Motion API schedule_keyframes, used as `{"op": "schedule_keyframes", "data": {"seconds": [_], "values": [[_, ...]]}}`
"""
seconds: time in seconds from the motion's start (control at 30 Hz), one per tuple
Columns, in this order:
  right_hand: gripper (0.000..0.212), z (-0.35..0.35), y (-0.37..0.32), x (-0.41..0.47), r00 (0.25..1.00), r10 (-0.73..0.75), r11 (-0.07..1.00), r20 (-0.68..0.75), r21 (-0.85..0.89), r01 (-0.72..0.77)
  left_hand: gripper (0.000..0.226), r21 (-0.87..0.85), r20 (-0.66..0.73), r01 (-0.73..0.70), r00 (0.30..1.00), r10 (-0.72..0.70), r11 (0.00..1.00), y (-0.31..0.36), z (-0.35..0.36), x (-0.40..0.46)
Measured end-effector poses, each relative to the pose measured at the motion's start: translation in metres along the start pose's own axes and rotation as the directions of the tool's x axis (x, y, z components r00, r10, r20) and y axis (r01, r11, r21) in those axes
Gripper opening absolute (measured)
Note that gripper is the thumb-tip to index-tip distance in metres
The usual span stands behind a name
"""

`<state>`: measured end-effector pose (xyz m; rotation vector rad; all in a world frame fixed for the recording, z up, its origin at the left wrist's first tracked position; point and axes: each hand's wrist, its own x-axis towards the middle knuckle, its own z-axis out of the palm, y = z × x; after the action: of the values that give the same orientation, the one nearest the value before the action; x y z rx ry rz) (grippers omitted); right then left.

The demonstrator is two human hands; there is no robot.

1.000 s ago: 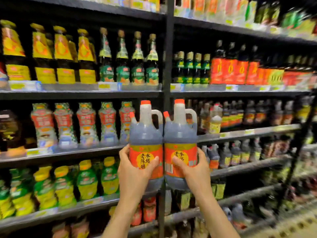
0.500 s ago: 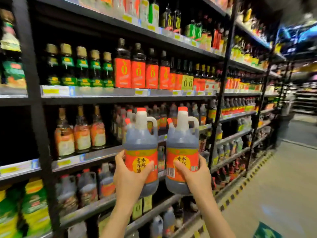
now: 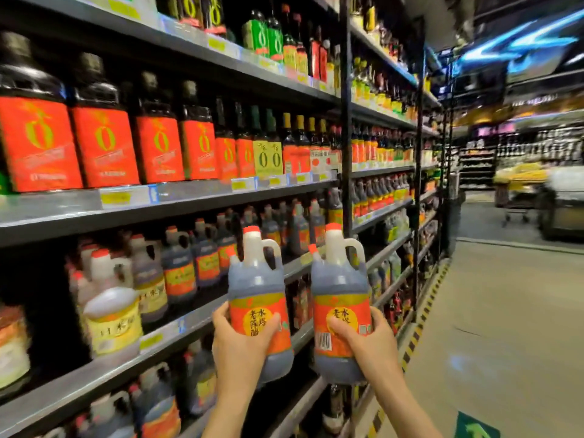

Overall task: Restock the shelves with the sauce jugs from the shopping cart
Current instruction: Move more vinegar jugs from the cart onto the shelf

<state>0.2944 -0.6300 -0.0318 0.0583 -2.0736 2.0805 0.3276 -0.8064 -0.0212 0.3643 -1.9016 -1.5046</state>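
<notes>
I hold two dark sauce jugs upright in front of the shelves. Each has an orange label, a white neck with a handle and a red cap. My left hand (image 3: 241, 346) grips the left jug (image 3: 257, 279) around its lower body. My right hand (image 3: 366, 343) grips the right jug (image 3: 339, 279) the same way. The two jugs are side by side, a little apart, at the height of the middle shelf (image 3: 189, 324). That shelf carries several similar jugs (image 3: 186, 270) further back.
Red-labelled dark bottles (image 3: 101, 143) fill the shelf above. A pale yellow-labelled jug (image 3: 112, 324) stands at the left of the middle shelf. A black upright post (image 3: 346, 121) divides the shelving. The aisle floor (image 3: 505, 311) opens to the right, with a striped edge (image 3: 417, 327) along the shelf base.
The view has swung right along the aisle, so the shelves now pass by on the left. Both hands keep the same hold on the two jugs, which stay upright.
</notes>
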Motion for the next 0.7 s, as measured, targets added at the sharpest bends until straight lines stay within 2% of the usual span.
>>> {"op": "schedule_keyframes", "data": {"seconds": [0.2,0.4,0.7], "values": [[0.054,0.005,0.011,0.104,1.0,0.009,1.0,0.005,0.001,-0.009,0.074,0.001,0.01,0.01,1.0,-0.01,1.0,-0.017,0.068,0.083],[0.05,0.021,0.037,0.203,0.995,0.052,0.998,0.089,0.016,-0.053,0.075,-0.005,-0.013,0.059,0.998,-0.06,0.998,-0.04,0.125,0.151],[0.046,0.063,0.063,0.368,0.938,0.071,0.997,0.34,-0.003,-0.075,0.079,0.077,-0.259,0.126,0.96,-0.102,0.989,-0.061,0.208,0.244]]}}
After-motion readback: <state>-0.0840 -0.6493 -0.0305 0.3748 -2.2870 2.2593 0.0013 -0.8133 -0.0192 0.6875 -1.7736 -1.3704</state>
